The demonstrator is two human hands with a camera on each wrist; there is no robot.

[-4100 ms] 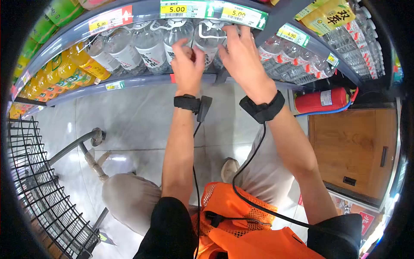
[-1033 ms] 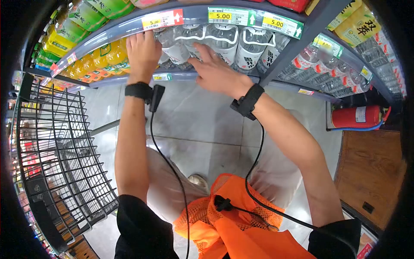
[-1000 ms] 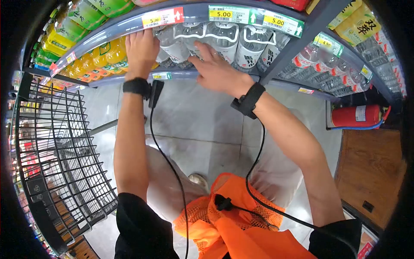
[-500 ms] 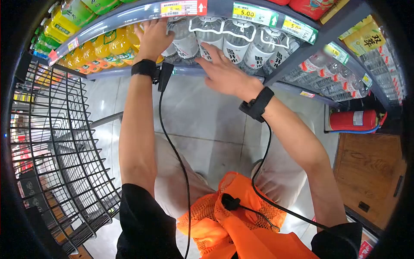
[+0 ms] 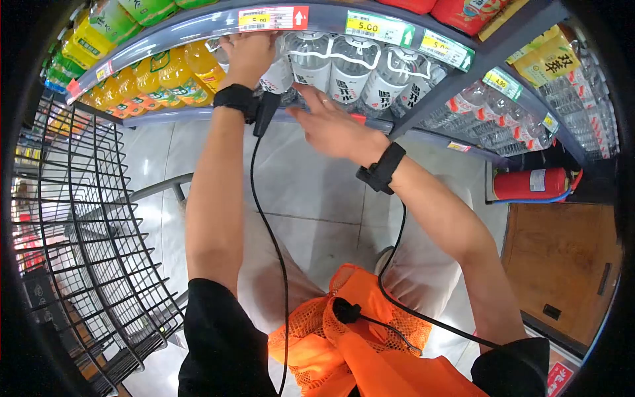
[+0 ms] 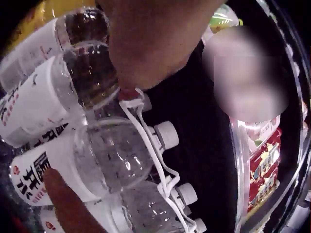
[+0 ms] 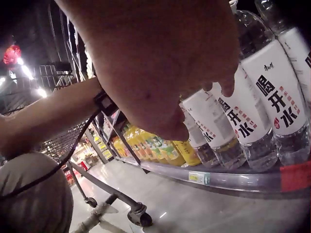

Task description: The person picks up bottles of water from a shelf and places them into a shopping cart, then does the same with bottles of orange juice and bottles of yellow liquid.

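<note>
The water bottles (image 5: 311,73) are standing in a row on the lower shelf, right of the juice bottles (image 5: 175,78). The left hand (image 5: 249,58) is reaching in beneath the upper rail (image 5: 198,25); its fingertips are sitting near or against a white handle (image 6: 132,103), and whether they are pinching it cannot be told. The right hand (image 5: 337,129) is extending its index finger onto a bottle's label, gripping nothing.

Probable faults:
- Snagging: the handles are lying close together across adjacent necks, so a pull on one is likely dragging a neighbour along.
- Knocking: the rail is overhanging the caps, so a straight lift is risking contact with caps or knuckles.
- Tipping: the right finger is bearing on a single spot, giving little restraint if a bottle is leaning outward.
</note>
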